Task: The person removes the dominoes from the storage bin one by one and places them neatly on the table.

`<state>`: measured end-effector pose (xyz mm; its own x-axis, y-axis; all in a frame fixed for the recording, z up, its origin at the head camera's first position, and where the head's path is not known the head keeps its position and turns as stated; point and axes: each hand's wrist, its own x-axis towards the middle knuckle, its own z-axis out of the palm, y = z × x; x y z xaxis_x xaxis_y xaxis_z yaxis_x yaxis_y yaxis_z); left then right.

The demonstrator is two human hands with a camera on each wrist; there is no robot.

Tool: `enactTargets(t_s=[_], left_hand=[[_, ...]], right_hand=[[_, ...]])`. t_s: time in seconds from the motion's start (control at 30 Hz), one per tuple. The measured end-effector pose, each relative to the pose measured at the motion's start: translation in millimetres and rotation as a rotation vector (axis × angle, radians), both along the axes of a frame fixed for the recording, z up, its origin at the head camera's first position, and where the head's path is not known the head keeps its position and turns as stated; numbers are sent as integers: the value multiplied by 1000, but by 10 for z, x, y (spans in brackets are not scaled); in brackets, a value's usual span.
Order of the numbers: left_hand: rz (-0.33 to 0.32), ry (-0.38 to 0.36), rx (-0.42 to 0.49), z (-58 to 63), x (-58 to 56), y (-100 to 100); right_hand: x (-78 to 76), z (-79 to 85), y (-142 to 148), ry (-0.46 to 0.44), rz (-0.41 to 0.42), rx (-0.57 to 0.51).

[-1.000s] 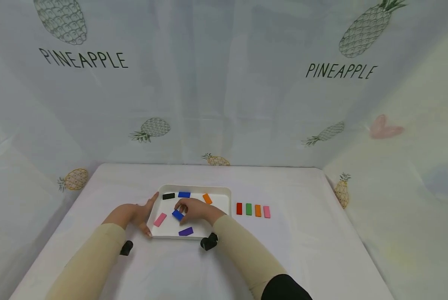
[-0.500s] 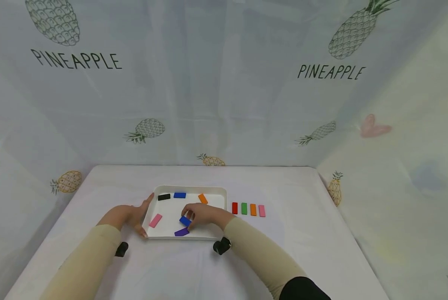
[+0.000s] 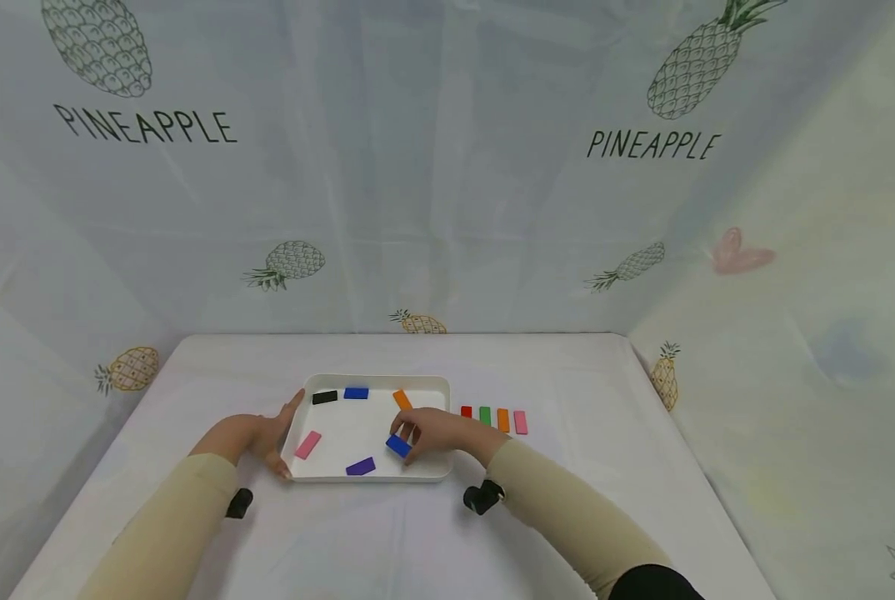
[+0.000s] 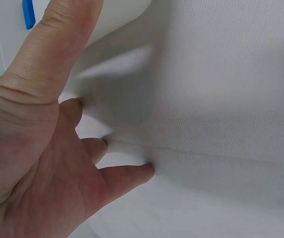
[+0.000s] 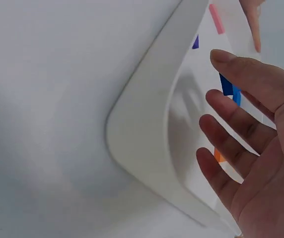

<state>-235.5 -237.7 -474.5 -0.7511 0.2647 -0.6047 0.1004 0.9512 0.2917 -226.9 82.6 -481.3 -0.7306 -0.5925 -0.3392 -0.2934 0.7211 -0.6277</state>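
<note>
My right hand (image 3: 438,429) pinches a blue rectangular block (image 3: 398,446) between thumb and fingers, over the right part of a shallow white tray (image 3: 357,480). In the right wrist view this block (image 5: 226,85) shows partly behind the thumb, and the tray's near corner (image 5: 137,129) lies beside the fingers. My left hand (image 3: 262,437) rests against the tray's left side with thumb and fingers spread. Spread over the tray floor are a black block (image 3: 325,397), another blue block (image 3: 356,393), an orange block (image 3: 402,400), a pink block (image 3: 307,445) and a purple block (image 3: 361,467).
Right of the tray, a row on the white table (image 3: 605,467) holds a red block (image 3: 466,412), a green block (image 3: 485,414), an orange block (image 3: 503,420) and a pink block (image 3: 520,422). A pineapple-print curtain (image 3: 447,167) hangs behind the table.
My right hand has carried the blue block rightward across the tray, past the purple block. My left hand keeps its place at the tray's left side. The head view has shifted slightly.
</note>
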Motion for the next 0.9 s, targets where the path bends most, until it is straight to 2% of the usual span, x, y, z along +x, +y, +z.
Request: enactTargets(t_s=[0.33,0.63,0.9], left_hand=[[-8,22,5,-52,-28,-66],[9,8,23,-14,25,-36],[-3,26,22,-49,-7,-28]], right_hand=[[228,78,326,21,-39,-134],[341,86,724,79,-149,-233],[364,55,1166,155,-254,-311]])
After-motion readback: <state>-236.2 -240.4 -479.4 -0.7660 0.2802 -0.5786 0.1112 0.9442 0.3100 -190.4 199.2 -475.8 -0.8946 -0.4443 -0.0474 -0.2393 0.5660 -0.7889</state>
